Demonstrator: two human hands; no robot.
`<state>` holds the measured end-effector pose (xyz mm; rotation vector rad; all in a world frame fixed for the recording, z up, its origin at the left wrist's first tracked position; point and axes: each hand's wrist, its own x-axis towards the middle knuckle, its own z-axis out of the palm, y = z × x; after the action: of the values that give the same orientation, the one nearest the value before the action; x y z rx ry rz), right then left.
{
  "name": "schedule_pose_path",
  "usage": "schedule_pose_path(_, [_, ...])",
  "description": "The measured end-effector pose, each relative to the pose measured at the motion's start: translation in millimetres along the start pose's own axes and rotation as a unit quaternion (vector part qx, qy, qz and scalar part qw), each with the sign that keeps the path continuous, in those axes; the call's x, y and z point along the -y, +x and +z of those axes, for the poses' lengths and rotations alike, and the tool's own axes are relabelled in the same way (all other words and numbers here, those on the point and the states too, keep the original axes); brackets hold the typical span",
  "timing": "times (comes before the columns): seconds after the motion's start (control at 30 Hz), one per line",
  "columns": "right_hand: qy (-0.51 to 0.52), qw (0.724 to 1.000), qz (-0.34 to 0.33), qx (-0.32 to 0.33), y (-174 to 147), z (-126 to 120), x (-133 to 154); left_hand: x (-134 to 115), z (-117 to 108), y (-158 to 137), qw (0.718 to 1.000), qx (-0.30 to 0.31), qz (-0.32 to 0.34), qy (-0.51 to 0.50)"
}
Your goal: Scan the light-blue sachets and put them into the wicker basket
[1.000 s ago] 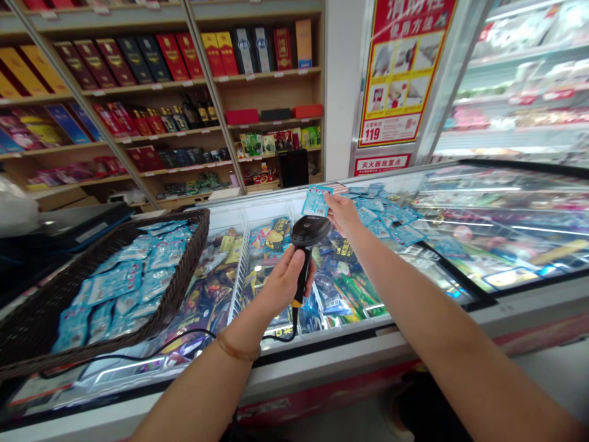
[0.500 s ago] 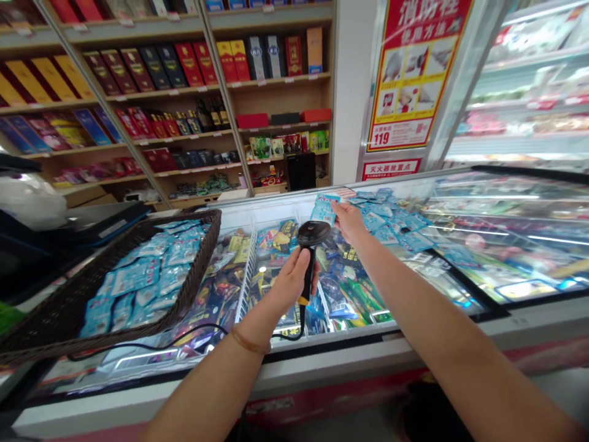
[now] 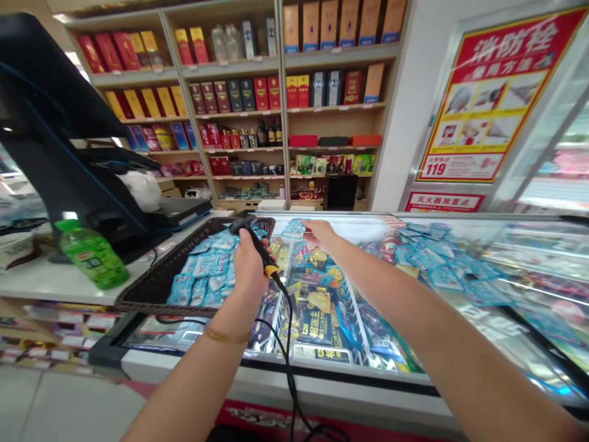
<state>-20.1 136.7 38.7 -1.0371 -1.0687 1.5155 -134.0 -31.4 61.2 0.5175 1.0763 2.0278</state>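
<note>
My left hand (image 3: 251,261) is wrapped round the handle of a black barcode scanner (image 3: 260,248), whose head is over the far right part of a dark wicker basket (image 3: 138,301). Many small blue packets (image 3: 209,264) lie in that basket. Over the freezer, my right hand (image 3: 319,233) pinches another blue packet (image 3: 293,228) by its edge. A loose pile of similar packets (image 3: 432,255) is spread on the freezer glass to the right. The scanner's black cable (image 3: 289,344) hangs down past the freezer's front edge.
Beneath my hands, the chest freezer (image 3: 285,374) holds wrapped ice creams (image 3: 317,313) divided by white wire racks. At left stand a green bottle (image 3: 94,255) and a black checkout terminal (image 3: 69,141). Shelves with boxes (image 3: 331,110) rise behind.
Both hands have moved left, the scanner from over the freezer to above the basket, and the held packet with my right hand. My view has turned left, bringing the bottle and terminal in.
</note>
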Motion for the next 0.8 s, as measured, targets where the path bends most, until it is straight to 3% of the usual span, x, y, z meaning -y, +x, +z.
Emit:
schedule_pose_path(0.2, [0.007, 0.998, 0.036, 0.055, 2, 118, -3, -20, -37, 13, 0.997, -0.071, 0.003, -0.043])
schedule_pose_path(0.27, [0.023, 0.995, 0.034, 0.089, 0, 140, -5, -21, -42, 15, 0.996, -0.075, -0.004, -0.039])
schedule_pose_path(0.37, [0.02, 0.99, 0.029, 0.138, 1, 147, -7, -21, -43, 17, 0.997, -0.074, -0.007, -0.035])
schedule_pose_path(0.47, [0.008, 0.99, 0.021, 0.141, 4, 131, -9, -16, -40, 16, 0.997, -0.07, -0.006, -0.039])
schedule_pose_path(0.57, [0.006, 0.992, 0.009, 0.125, 6, 98, -10, -7, -30, 10, 0.997, -0.062, -0.02, -0.037])
schedule_pose_path(0.8, [-0.062, 0.996, -0.054, 0.026, -2, -16, -13, 33, 14, -15, 0.998, 0.001, -0.06, -0.031])
